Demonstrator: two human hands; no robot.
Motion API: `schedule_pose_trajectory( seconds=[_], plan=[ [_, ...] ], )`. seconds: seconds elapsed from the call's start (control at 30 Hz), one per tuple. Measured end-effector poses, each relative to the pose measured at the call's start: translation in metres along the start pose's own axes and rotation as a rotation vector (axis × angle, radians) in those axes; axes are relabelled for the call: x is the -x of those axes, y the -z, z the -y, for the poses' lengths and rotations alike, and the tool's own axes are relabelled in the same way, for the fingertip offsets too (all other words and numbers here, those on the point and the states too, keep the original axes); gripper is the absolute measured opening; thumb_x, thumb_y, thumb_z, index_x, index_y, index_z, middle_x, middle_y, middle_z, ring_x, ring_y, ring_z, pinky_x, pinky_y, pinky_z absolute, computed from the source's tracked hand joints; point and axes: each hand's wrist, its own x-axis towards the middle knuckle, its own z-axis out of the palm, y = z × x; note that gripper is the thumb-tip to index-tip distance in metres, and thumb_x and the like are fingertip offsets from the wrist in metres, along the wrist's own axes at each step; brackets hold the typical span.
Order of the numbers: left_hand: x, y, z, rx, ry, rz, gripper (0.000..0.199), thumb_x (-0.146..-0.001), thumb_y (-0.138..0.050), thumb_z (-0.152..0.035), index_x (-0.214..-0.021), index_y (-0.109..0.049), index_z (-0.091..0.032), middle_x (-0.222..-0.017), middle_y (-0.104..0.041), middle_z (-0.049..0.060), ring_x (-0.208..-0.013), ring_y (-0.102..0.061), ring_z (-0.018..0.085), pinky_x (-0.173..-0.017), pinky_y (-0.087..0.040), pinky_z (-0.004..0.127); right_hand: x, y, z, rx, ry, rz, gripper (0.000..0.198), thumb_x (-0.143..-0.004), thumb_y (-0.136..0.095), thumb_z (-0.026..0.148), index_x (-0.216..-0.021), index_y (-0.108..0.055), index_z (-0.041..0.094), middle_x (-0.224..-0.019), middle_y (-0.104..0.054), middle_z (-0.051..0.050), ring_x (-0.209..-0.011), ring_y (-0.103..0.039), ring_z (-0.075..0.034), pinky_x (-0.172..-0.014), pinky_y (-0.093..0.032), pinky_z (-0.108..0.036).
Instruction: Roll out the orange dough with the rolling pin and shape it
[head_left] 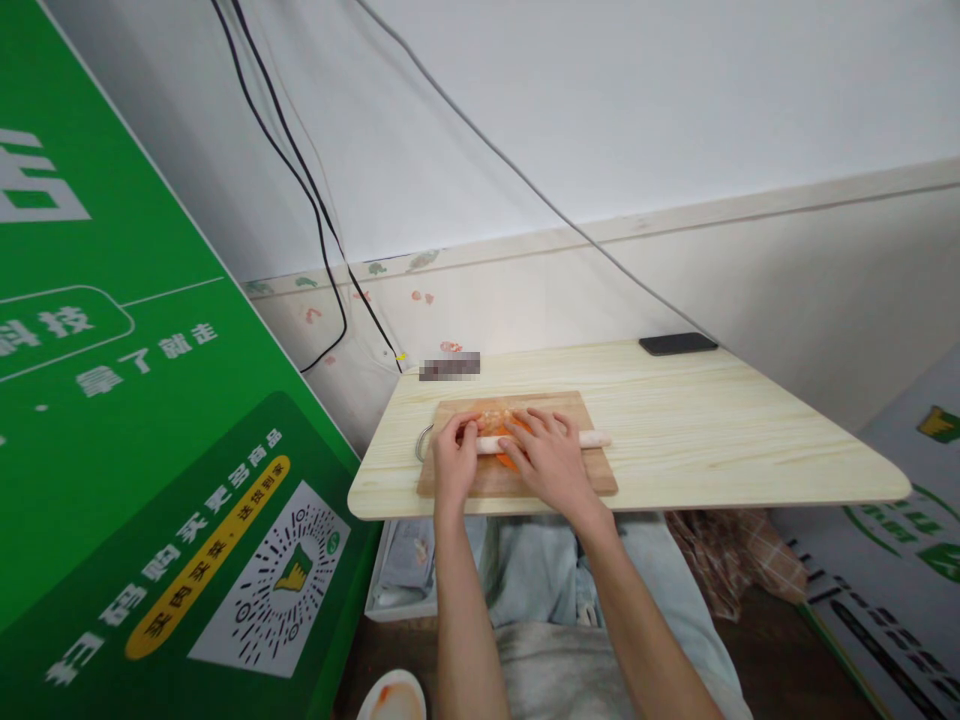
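Note:
A pale wooden rolling pin (595, 439) lies crosswise over a flat orange piece (508, 462) on a wooden cutting board (592, 478). My left hand (455, 462) is closed round the pin's left end, fingers curled. Toward the right end, my right hand (553, 458) lies over the pin, fingers spread on the far side and thumb on the near side. Beyond the pin, between my hands, shows a shiny, crinkled, see-through patch with orange and yellowish bits. Both hands cover parts of the pin and the orange piece, whose material I cannot make out.
The board rests on a light wood-grain table (735, 440) against the wall. A black phone (678, 344) lies at the back right, a blurred-out block (450, 367) at the back left. A green panel (150, 400) stands left. Below are a white box (401, 608) and a stained white dish (394, 697).

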Motion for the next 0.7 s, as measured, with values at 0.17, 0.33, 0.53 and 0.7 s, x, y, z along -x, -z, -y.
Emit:
schedule_pose_trajectory(
  seconds=[0.17, 0.33, 0.53, 0.7],
  plan=[
    [0.0, -0.001, 0.0, 0.032, 0.011, 0.001, 0.022, -0.097, -0.06, -0.023, -0.103, -0.08, -0.019, -0.098, -0.084, 0.008, -0.093, -0.08, 0.023, -0.09, -0.062, 0.035, 0.01, 0.009, -0.007, -0.071, 0.033, 0.14, 0.047, -0.117, -0.048, 0.043, -0.156, -0.066, 0.023, -0.161, -0.066, -0.014, -0.153, -0.054, -0.032, -0.131, -0.024, -0.062],
    [0.001, 0.0, -0.001, 0.032, 0.008, 0.004, 0.022, -0.096, -0.06, -0.023, -0.103, -0.081, -0.019, -0.094, -0.084, 0.007, -0.09, -0.079, 0.022, -0.088, -0.062, 0.033, 0.016, 0.014, -0.015, -0.1, 0.079, 0.234, 0.055, -0.115, -0.051, 0.051, -0.164, -0.058, 0.026, -0.168, -0.06, -0.014, -0.161, -0.045, -0.034, -0.133, -0.018, -0.067],
    [0.001, 0.0, -0.002, 0.03, 0.021, 0.005, 0.023, -0.096, -0.06, -0.024, -0.103, -0.081, -0.019, -0.099, -0.084, 0.008, -0.094, -0.079, 0.023, -0.09, -0.061, 0.034, 0.008, 0.007, -0.011, -0.044, 0.055, 0.135, 0.051, -0.113, -0.055, 0.048, -0.158, -0.066, 0.026, -0.165, -0.062, -0.015, -0.156, -0.051, -0.034, -0.131, -0.026, -0.061],
    [0.0, -0.001, -0.002, 0.019, 0.02, 0.0, 0.023, -0.096, -0.06, -0.025, -0.102, -0.081, -0.02, -0.098, -0.083, 0.008, -0.092, -0.079, 0.023, -0.089, -0.062, 0.035, 0.004, 0.008, -0.006, -0.027, 0.052, 0.098, 0.048, -0.112, -0.059, 0.047, -0.153, -0.07, 0.025, -0.162, -0.066, -0.016, -0.153, -0.054, -0.034, -0.128, -0.031, -0.058]
  ],
)
